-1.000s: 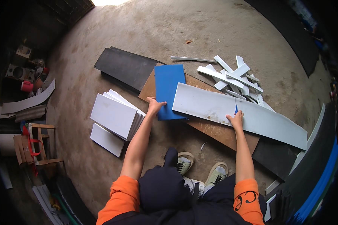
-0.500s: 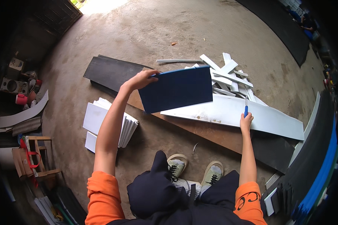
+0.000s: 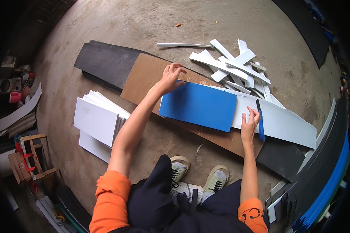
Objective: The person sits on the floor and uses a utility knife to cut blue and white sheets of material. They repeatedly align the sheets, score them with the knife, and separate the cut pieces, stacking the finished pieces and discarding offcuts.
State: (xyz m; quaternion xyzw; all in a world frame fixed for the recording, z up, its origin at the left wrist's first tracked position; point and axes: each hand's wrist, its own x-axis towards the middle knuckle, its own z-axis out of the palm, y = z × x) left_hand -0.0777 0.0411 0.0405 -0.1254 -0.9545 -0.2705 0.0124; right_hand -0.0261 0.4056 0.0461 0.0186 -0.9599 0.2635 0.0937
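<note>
A blue rectangular sheet (image 3: 200, 105) lies over the left part of a long white sheet (image 3: 287, 122), on top of a brown board (image 3: 144, 73). My left hand (image 3: 170, 79) is at the blue sheet's upper left corner, thumb by the edge and curved fingers apart from it; it is open. Over the white sheet, to the right of the blue one, my right hand (image 3: 250, 123) is open with thumb and fingers apart. A utility knife with a blue handle (image 3: 261, 126) is just right of those fingers, its dark end pointing away from me.
White offcut strips (image 3: 237, 66) form a loose pile beyond the board. A stack of white sheets (image 3: 97, 120) stands on the floor at left. Black sheets (image 3: 105, 58) extend under the board's ends. Black and blue sheets (image 3: 330, 171) line the right side; a wooden stool (image 3: 39, 155) is at far left.
The blue sheet, held up and tilted by my left hand before, now lies flat on the white sheet. My right hand has let go of the utility knife.
</note>
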